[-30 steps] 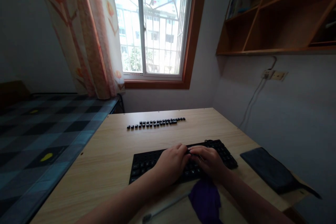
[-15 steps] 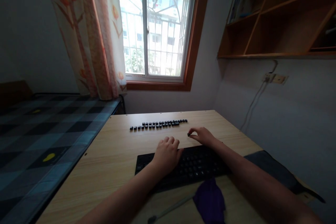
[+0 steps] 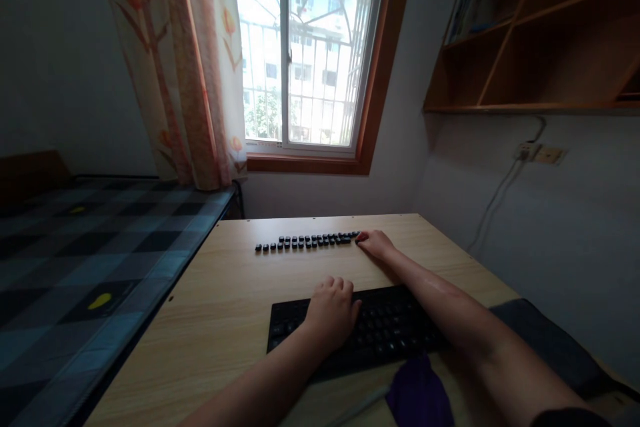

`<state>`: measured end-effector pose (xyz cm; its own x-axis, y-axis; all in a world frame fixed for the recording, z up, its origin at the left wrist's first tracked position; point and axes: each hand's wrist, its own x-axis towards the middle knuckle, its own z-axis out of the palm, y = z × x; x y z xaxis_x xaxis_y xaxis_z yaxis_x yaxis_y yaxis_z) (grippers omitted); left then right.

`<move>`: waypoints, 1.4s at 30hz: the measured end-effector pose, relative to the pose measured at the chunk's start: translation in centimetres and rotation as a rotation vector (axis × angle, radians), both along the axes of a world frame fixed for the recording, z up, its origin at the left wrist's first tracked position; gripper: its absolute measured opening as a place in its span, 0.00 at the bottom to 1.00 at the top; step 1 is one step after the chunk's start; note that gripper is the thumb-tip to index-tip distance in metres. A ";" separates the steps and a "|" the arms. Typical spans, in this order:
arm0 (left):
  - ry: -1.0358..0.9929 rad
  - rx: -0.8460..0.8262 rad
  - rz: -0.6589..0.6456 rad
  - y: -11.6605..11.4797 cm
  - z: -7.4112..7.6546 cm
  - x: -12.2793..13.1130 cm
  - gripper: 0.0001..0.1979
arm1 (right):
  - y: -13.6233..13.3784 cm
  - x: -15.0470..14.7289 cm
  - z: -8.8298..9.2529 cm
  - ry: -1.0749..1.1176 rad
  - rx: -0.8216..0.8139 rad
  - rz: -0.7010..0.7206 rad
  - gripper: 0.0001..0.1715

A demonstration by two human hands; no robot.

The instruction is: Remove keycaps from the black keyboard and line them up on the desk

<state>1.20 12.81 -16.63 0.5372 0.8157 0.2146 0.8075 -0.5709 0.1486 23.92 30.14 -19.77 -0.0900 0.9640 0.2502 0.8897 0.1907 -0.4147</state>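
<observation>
A black keyboard (image 3: pixel 385 320) lies on the wooden table in front of me. My left hand (image 3: pixel 333 310) rests on it, fingers bent over its far edge and thumb apart on the keys. Farther off, two close rows of loose black keycaps (image 3: pixel 300 243) stretch across the table. At their right end my right hand (image 3: pixel 376 243) is low over the tabletop, thumb and fingers pinched around a small black keycap (image 3: pixel 357 241). Fingers partly hide that keycap, and I cannot tell whether it touches the table.
A purple cloth-like piece (image 3: pixel 420 395) and a thin pale rod (image 3: pixel 363 405) lie nearer than the keyboard. Dark fabric (image 3: pixel 545 340) covers the table's right edge. A checked bed (image 3: pixel 125 260) stands at left, a shelf unit (image 3: pixel 520 60) hangs upper right.
My right hand has moved forward with the keycap, up to the right end of the rows. My left hand stays on the keyboard. The whole view has shifted slightly.
</observation>
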 end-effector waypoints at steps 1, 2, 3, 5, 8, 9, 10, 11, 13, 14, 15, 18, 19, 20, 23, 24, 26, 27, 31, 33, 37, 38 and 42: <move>-0.002 -0.001 -0.003 0.0 0.0 0.0 0.14 | 0.2 -0.1 -0.1 0.001 0.000 0.000 0.11; -0.004 -0.002 -0.004 0.0 0.0 0.0 0.14 | 0.4 -0.2 -0.1 0.002 0.000 0.003 0.11; -0.006 0.000 -0.002 0.1 -0.1 0.0 0.14 | 0.5 -0.3 -0.1 0.002 0.000 0.007 0.11; -0.009 0.003 0.003 0.1 -0.2 0.0 0.15 | 0.7 -0.5 -0.1 0.006 0.002 0.017 0.10; -0.016 0.007 0.010 0.1 -0.3 0.0 0.16 | 0.7 -0.8 -0.1 0.016 0.006 0.019 0.10; -0.018 0.006 0.011 0.0 -0.3 0.0 0.16 | 0.6 -0.9 0.0 0.022 0.010 0.018 0.10; -0.020 0.005 0.014 0.0 -0.3 0.0 0.16 | 0.5 -1.0 0.1 0.030 0.016 0.016 0.10; -0.021 0.004 0.016 0.0 -0.3 0.0 0.16 | 0.3 -1.1 0.2 0.040 0.026 0.014 0.10; -0.021 0.001 0.019 0.0 -0.3 0.0 0.16 | -0.2 -1.0 0.8 0.066 0.054 0.016 0.10; -0.021 0.002 0.020 0.0 -0.3 0.0 0.16 | -0.6 -0.9 1.3 0.082 0.071 0.019 0.10; -0.020 0.005 0.019 0.0 -0.3 0.0 0.16 | -1.0 -0.7 1.8 0.101 0.092 0.021 0.10; -0.014 0.015 0.018 0.1 -0.3 -0.1 0.16 | -2.6 0.5 3.7 0.173 0.165 0.000 0.18; -0.010 0.013 0.018 0.1 -0.3 0.0 0.16 | -3.2 1.1 4.3 0.203 0.188 -0.024 0.22; -0.006 0.011 0.019 0.1 -0.2 0.0 0.16 | -3.9 1.8 4.9 0.225 0.209 -0.052 0.27; 0.011 0.004 0.025 0.0 0.1 0.0 0.16 | -6.4 4.3 6.2 0.409 0.219 -0.167 0.40; 0.018 0.004 0.028 0.0 0.2 0.1 0.17 | -7.4 5.2 6.5 0.526 0.191 -0.205 0.42; 0.034 0.004 0.034 0.1 0.3 0.1 0.17 | -9.7 6.9 6.7 0.791 0.076 -0.247 0.42; 0.042 0.004 0.037 0.1 0.4 0.2 0.17 | -11.0 7.6 6.6 0.901 -0.005 -0.244 0.40; 0.058 0.021 0.040 0.2 0.3 0.3 0.17 | -16.0 8.8 5.6 1.057 -0.278 -0.055 0.25; 0.059 0.036 0.037 0.3 0.2 0.3 0.17 | -17.6 8.6 4.8 1.079 -0.321 0.042 0.22; 0.070 0.041 0.044 0.3 0.4 0.4 0.17 | -18.2 7.7 3.1 1.086 -0.240 0.054 0.20; 0.075 0.035 0.050 0.3 0.5 0.4 0.17 | -18.1 7.5 2.7 1.083 -0.197 0.031 0.21; 0.100 0.013 0.061 0.1 1.0 0.5 0.17 | -17.6 7.1 1.3 1.049 -0.049 -0.066 0.23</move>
